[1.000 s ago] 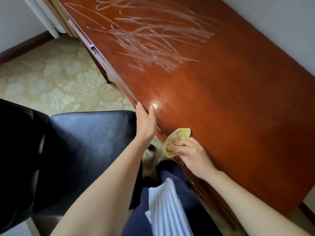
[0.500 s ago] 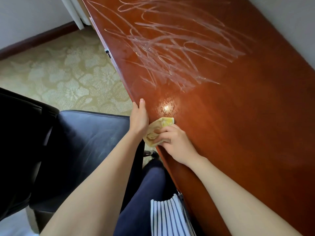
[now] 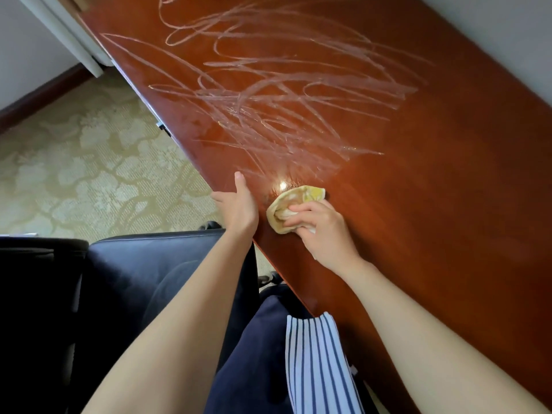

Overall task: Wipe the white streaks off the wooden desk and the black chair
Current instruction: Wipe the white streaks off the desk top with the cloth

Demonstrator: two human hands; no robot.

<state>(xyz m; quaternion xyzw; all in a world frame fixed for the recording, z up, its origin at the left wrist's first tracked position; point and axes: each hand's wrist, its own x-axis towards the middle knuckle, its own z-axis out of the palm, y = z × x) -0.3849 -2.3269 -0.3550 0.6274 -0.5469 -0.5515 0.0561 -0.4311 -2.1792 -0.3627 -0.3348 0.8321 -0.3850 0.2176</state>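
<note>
A reddish wooden desk (image 3: 433,204) runs diagonally across the view. White streaks (image 3: 283,94) scribble over its far half. My right hand (image 3: 322,231) grips a crumpled yellow cloth (image 3: 291,201) and holds it down on the desk top, just short of the nearest streaks. My left hand (image 3: 239,204) rests on the desk's front edge beside the cloth, fingers straight. The black chair (image 3: 134,279) sits below left, its seat under my left forearm, with faint pale marks on the leather.
Patterned beige carpet (image 3: 89,174) lies left of the desk. A white panel (image 3: 68,40) leans at the far left corner. A metal drawer handle (image 3: 162,127) sticks out under the desk edge. A striped white and blue garment (image 3: 316,363) hangs at my waist.
The right hand has slid the cloth from the desk's front edge onto the top, toward the streaks. The left hand stays on the edge. My view has moved closer.
</note>
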